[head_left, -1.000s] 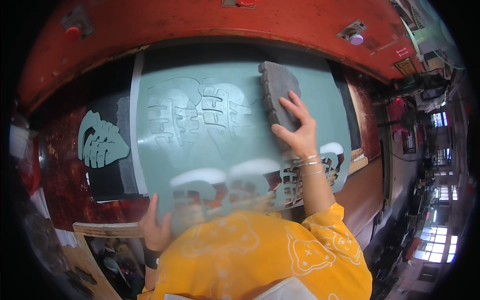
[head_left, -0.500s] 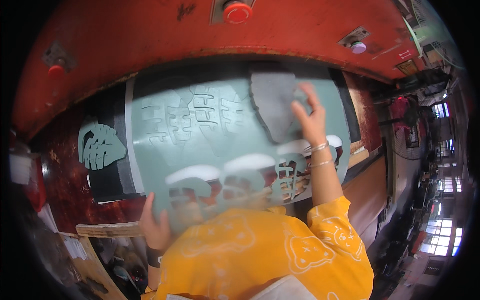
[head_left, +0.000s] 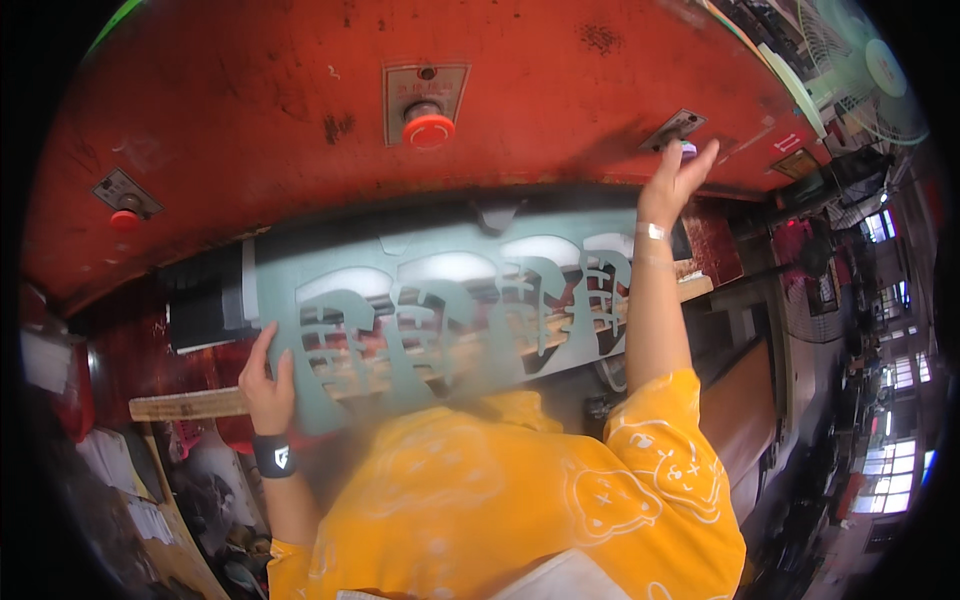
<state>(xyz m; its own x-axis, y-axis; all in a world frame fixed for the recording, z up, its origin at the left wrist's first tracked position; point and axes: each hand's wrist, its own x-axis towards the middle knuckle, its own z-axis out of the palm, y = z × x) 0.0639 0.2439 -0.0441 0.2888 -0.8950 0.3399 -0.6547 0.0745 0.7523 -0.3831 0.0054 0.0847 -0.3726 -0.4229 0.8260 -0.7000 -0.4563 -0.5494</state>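
A green sheet with several sole-shaped cut-outs along its near side lies under the front of a red machine. My left hand is at the sheet's left edge, thumb and forefinger stretched apart; its other fingers are hidden. At the upper right, my right hand reaches up to a pale purple push button on the machine's front. Its fingers are spread, with the thumb against or just beside the button. The dark tip of a grey sole-shaped piece shows below the machine's lower edge.
Two red push buttons, a middle one and a left one, sit on the machine's front. A wooden bar runs along the near edge. A black slab lies left of the sheet. A green fan stands at far right.
My right hand has left the grey piece and gone up to the pale purple button. The grey piece is now mostly hidden under the machine. The view has shifted, showing more of the red front.
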